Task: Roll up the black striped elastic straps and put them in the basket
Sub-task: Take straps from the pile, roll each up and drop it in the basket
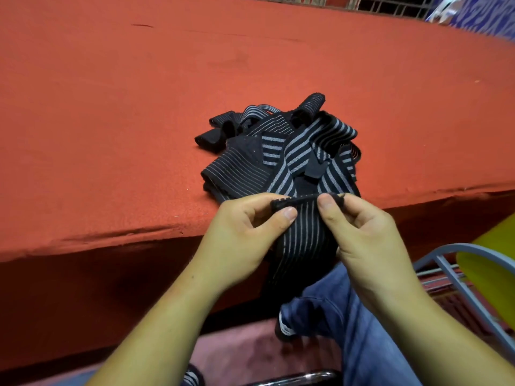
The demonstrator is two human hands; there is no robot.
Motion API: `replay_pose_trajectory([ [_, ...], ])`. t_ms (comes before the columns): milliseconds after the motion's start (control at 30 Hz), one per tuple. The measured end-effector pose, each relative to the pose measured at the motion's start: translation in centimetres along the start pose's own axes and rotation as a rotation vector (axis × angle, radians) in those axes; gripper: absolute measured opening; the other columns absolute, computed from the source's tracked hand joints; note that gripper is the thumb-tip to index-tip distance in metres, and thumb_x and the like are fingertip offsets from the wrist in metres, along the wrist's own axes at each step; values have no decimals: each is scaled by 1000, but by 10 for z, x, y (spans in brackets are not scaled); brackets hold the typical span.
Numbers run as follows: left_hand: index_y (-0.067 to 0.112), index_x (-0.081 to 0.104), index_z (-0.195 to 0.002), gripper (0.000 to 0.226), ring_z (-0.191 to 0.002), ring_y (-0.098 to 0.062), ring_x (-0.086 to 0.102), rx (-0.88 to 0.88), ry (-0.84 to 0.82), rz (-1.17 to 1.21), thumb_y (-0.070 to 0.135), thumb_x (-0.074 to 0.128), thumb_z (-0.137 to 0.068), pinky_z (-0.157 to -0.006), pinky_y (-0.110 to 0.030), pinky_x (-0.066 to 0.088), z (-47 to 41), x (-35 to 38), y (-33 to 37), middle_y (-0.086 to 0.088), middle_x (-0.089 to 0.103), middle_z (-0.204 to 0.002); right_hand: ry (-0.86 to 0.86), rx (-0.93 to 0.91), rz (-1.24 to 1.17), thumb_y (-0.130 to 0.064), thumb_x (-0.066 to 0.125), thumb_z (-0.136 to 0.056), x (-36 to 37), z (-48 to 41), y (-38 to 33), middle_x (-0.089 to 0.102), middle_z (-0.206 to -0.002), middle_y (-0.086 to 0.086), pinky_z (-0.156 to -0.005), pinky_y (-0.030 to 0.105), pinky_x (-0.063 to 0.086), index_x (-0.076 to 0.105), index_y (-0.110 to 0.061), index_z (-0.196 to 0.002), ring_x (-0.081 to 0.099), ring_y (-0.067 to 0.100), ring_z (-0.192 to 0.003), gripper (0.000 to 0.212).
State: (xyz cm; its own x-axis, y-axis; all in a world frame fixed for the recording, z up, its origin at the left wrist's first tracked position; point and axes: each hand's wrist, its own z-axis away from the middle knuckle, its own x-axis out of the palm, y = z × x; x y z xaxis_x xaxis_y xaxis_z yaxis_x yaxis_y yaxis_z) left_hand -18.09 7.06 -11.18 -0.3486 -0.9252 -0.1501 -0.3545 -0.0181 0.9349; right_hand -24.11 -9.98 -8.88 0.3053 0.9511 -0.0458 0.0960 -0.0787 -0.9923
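1. Strap (303, 229) in hand: both hands pinch its top edge, just off the near edge of the worktop (111, 121), above the person's lap.
2. Left hand (239, 240) takes the left corner, thumb pressed over the front of the fabric, fingers curled behind. That grip is closed on the strap.
3. Right hand (362, 232) takes the right corner the same way, thumb on the front, grip closed on the same strap.
4. The relation that matters: the held edge runs left to right between the two thumbs, and the strap's long axis drops straight down from it, hanging between the wrists toward the jeans (362, 330).
5. So the length to be rolled lies below the grip, not beyond it. My read is that a roll starts at this top edge and winds downward, with both hands equally near and sharing the turn.
6. The edge between the thumbs looks already folded or curled into a thick dark lip; how many turns it has, I cannot tell.
7. Looks: black elastic with thin pale lengthwise stripes, soft and limp, lower end hidden behind the hands.
8. Pile (278, 151) of more black striped straps sits tangled on the worktop just beyond the hands, some with broad stripes, some fine.
9. Basket: a metal frame (446, 274) shows at lower right, but whether it is the basket I cannot tell.
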Motion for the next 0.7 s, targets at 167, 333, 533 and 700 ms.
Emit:
replay_pose_trajectory([
  [167, 15, 76, -114, 18, -99, -9, 73, -6, 5, 67, 11, 64, -101, -89, -27, 56, -1, 0, -1, 4, 79, -105, -77, 127, 29, -46, 67, -90, -6, 6, 6, 79, -98, 20, -76, 39, 57, 80, -12, -100, 77, 29, -90, 38],
  [333, 24, 73, -113, 23, -90, 3, 67, 6, -24, 125, 9, 63, -100, -77, -15, 50, -2, 1, 4, 18, 74, -98, -42, 200, 57, -73, 75, -77, -8, 4, 11, 65, -109, 43, -79, 69, 51, 75, -2, -101, 67, 51, -85, 75],
  [533, 25, 76, -108, 27, -93, 6, 66, -14, -26, 122, 4, 63, -98, -80, -15, 50, -3, 1, 5, 19, 75, -98, -85, 316, -202, -25, 56, -102, -15, -1, 10, 79, -109, 18, -94, 44, 55, 83, -8, -99, 75, 30, -102, 32],
  [700, 16, 78, -104, 29, -80, 9, 64, -13, -41, 114, -7, 64, -94, -78, -7, 44, -3, 2, 6, 22, 73, -86, -36, 346, -299, -12, 45, -105, -15, -5, 11, 77, -99, 17, -75, 37, 52, 81, -7, -97, 69, 26, -86, 37],
])
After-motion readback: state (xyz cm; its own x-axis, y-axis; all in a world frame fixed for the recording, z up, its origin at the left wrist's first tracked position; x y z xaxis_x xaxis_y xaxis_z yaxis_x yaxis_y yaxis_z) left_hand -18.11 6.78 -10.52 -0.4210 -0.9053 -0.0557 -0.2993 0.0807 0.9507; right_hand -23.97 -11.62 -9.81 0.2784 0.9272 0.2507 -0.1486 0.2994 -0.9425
